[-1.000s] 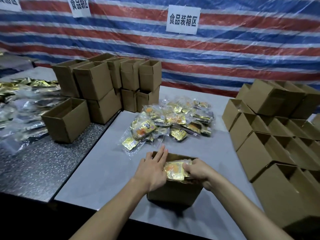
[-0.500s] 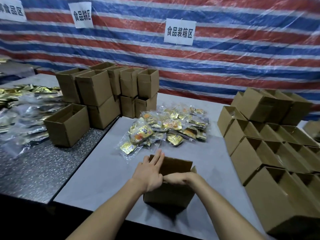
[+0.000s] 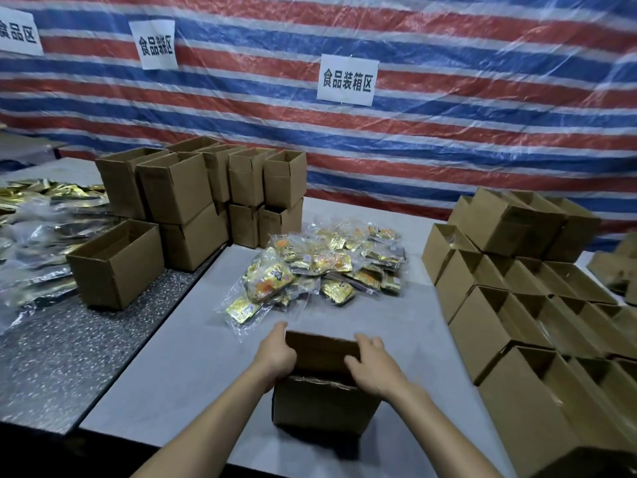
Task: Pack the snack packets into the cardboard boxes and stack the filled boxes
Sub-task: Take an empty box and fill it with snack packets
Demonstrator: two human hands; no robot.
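Far left there's a stack of boxes (image 3: 193, 201). The snack packets (image 3: 320, 270) are piled mid-way across the surface (image 3: 165, 367), just beyond the box (image 3: 320, 405) I'm working on at the near edge. My left grip (image 3: 275, 355) is curled round its left rim, and my right grip (image 3: 375, 365) rests loose on top, holding nothing. Feels like the closing-up step, though I can't see how full it is. Next I'd get both grips on the sides and lift it onto a stack, keeping clear of the open boxes (image 3: 517, 305) on the right.
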